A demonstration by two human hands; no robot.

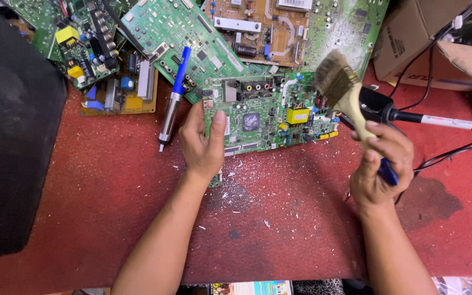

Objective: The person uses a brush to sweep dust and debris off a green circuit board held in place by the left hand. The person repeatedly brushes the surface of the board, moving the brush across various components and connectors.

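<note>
While we pinned the green circuit board [271, 113] flat on the red bench top [110, 191] with our left hand [203, 143], thumb laid over its left edge, it showed a dark square chip, a yellow block and coloured sockets along its far side, and it lay near the middle of the bench. Our right hand [382, 164] was clamped on the pale handle of a paintbrush [341, 87], whose worn bristles hung over the board's right end. Beyond lay a heap of other boards [192, 27], a blue-and-silver desoldering pump [173, 98] just left, a cardboard box [411, 43] far right, and black cables [454, 150] close behind our right hand.
</note>
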